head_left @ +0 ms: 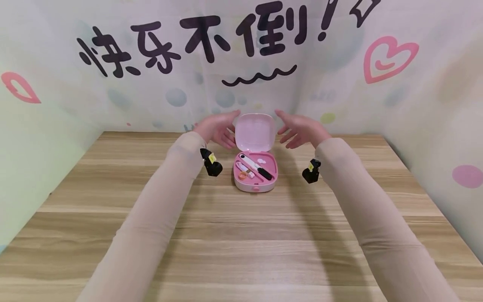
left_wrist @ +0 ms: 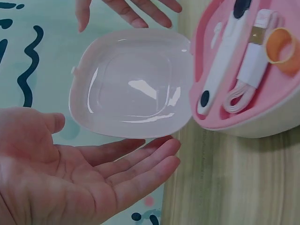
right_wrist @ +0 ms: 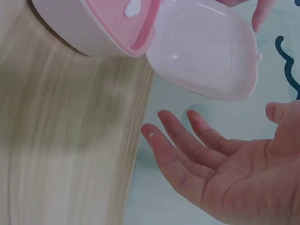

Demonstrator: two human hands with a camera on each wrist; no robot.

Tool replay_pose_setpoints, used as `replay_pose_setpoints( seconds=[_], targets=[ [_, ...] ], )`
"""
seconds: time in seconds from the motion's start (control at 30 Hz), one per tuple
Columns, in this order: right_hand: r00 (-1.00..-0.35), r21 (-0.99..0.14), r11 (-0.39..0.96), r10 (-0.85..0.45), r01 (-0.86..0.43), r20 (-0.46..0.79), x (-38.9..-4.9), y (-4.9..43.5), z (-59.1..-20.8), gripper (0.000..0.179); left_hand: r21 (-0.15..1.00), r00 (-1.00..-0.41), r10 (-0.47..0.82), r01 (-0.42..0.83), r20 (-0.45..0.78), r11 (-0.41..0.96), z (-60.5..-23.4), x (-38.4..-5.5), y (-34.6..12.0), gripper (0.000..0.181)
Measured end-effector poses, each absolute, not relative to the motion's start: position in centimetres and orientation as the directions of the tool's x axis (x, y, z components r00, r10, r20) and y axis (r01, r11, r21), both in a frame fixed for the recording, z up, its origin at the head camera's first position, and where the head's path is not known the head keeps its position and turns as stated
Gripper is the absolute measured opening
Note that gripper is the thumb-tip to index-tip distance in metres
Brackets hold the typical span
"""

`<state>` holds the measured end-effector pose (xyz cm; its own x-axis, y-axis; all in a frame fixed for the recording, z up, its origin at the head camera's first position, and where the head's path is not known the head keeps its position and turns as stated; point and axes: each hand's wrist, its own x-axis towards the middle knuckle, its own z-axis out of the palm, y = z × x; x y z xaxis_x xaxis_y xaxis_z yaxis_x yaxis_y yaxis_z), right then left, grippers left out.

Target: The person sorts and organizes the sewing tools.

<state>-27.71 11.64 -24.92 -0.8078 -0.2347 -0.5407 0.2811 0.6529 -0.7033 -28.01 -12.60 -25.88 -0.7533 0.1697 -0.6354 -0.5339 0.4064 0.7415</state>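
A small pink-and-white box [head_left: 243, 185] stands on the table with its hinged lid [head_left: 255, 132] raised upright at the back. Inside its pink tray lie a slim white-and-black tool [head_left: 250, 162], a bundled white cord [left_wrist: 251, 65] and an orange ring [left_wrist: 276, 47]. My left hand [head_left: 219, 127] is beside the lid's left edge, fingers extended and palm facing it; whether the fingertips touch the lid I cannot tell. On the other side, my right hand [head_left: 302, 130] is held apart from the lid with its fingers loosely spread. Neither hand holds anything.
The wooden table [head_left: 256, 243] ends at a printed backdrop [head_left: 151, 100] just behind the box. More patterned cloth hangs along both sides. A black wrist camera [head_left: 212, 163] sits at the left wrist, and another black camera [head_left: 311, 171] at the right.
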Motion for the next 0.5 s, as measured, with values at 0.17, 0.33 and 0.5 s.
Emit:
replay_pose_setpoints(
  seconds=[0.17, 0.33, 0.5],
  targets=[
    [-0.779, -0.678, 0.675, -0.246, 0.29, -0.577, -28.0, 11.4, -24.5, 0.095, 0.714, -0.722, 0.18, -0.553, -0.668, 0.43, -25.3, -28.8, -12.4, 0.088],
    [-0.779, -0.661, 0.688, -0.223, 0.299, -0.585, -28.4, 10.9, -24.5, 0.093, 0.698, -0.706, 0.192, -0.549, -0.682, 0.46, -25.1, -29.2, -12.4, 0.088],
    [-0.773, -0.651, 0.675, -0.187, 0.347, -0.606, -28.9, 10.5, -24.9, 0.089, 0.682, -0.67, 0.216, -0.578, -0.71, 0.448, -25.3, -29.7, -12.2, 0.09]
  ],
)
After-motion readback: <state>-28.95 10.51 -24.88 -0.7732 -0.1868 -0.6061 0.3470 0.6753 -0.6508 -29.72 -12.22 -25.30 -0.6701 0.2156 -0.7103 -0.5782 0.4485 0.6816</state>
